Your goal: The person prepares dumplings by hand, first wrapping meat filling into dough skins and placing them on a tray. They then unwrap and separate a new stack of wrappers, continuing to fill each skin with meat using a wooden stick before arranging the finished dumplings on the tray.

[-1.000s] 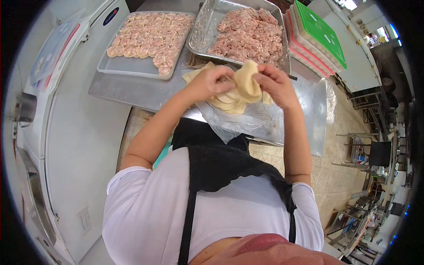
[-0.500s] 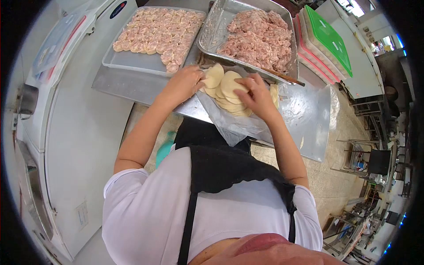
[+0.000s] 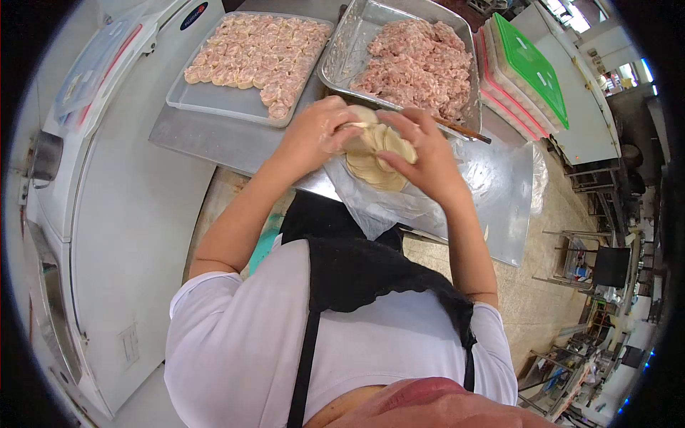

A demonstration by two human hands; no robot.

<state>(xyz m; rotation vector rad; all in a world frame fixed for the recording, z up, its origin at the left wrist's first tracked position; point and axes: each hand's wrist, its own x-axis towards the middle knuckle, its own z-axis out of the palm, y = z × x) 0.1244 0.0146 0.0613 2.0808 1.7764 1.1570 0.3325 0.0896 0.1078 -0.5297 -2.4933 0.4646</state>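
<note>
Round, pale dumpling wrappers (image 3: 377,175) lie in an overlapping stack on a clear plastic sheet (image 3: 371,214) near the table's front edge. Above the stack, my left hand (image 3: 317,135) pinches a wrapper between thumb and fingers. Facing it, my right hand (image 3: 430,157) has a few fanned wrappers (image 3: 397,145) between its thumb and fingers. How many each hand holds is hard to make out. Just beyond my hands, a metal pan (image 3: 349,43) contains pink ground meat (image 3: 421,64), with a thin wooden stick (image 3: 464,130) across its near corner.
At the left, a plastic tray (image 3: 221,103) carries rows of filled dumplings (image 3: 257,50). Stacked containers with a green lid (image 3: 531,68) stand right of the pan. A white refrigerator (image 3: 135,235) borders the metal table (image 3: 499,192) on the left. Racks (image 3: 578,260) stand farther right.
My left hand has moved right and now meets the right hand over the stack. Wrappers have been lifted and fanned between my hands.
</note>
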